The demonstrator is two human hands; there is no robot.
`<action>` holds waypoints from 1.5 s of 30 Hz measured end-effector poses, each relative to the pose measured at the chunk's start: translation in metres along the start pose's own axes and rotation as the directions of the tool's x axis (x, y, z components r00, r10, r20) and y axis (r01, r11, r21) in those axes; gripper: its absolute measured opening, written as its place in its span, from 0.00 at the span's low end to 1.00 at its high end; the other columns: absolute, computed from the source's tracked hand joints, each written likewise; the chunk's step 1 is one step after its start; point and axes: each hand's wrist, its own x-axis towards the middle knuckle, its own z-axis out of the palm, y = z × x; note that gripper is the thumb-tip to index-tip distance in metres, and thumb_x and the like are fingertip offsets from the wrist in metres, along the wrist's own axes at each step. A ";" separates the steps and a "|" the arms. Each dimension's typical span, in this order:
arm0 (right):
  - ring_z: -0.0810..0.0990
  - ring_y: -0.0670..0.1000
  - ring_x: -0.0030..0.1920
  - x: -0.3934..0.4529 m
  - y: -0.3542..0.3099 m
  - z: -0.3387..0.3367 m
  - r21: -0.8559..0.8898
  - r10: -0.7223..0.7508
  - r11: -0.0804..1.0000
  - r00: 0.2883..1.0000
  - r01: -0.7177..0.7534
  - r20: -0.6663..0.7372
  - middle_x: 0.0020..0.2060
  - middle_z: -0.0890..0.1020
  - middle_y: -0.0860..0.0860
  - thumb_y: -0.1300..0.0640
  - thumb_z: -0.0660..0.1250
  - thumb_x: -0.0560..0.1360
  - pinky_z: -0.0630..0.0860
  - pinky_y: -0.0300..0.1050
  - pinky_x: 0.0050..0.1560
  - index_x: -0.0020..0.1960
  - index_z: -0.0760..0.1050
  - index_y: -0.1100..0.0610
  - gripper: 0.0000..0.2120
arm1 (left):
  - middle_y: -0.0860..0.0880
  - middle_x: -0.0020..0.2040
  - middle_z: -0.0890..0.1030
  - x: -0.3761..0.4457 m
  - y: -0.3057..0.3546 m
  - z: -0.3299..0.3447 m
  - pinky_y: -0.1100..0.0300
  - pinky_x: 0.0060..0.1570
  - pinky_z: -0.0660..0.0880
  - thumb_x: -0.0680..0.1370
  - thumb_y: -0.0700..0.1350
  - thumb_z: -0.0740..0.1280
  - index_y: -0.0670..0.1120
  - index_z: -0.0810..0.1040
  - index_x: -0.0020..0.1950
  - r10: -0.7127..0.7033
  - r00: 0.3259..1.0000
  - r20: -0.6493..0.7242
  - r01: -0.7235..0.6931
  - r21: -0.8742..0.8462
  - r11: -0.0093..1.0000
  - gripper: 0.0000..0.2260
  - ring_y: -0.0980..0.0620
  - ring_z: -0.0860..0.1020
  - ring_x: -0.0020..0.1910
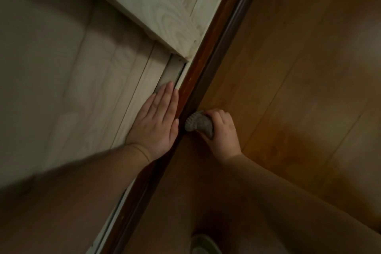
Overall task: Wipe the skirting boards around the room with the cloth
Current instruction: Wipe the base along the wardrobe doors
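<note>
While the left hand (158,121) lies flat on the wall, the right hand (221,132) grips the cloth (199,125).

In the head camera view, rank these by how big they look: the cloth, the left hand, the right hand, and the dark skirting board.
1. Skirting board, crossing the frame.
2. Left hand, flat and spread.
3. Right hand, curled, so partly hidden; unsure.
4. Cloth, bunched in it.

The cloth (199,125) was a small grey-brown wad, bunched and ribbed along its frayed upper-left edge, lying against the skirting board (208,64). The skirting board was a dark reddish-brown wooden strip with a darker grooved edge, running diagonally from upper right to lower left between pale panelling and wooden floor.
</note>
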 end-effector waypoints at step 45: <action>0.76 0.43 0.56 0.021 -0.002 -0.047 0.258 0.062 0.966 0.989 -0.025 -0.135 0.54 0.77 0.46 0.55 0.77 0.71 0.75 0.37 0.58 0.58 0.73 0.49 0.20 | 0.41 0.82 0.45 -0.004 0.002 -0.004 0.48 0.79 0.48 0.82 0.55 0.46 0.41 0.44 0.81 -0.017 1.000 0.017 0.017 0.016 1.000 0.31 0.45 0.45 0.81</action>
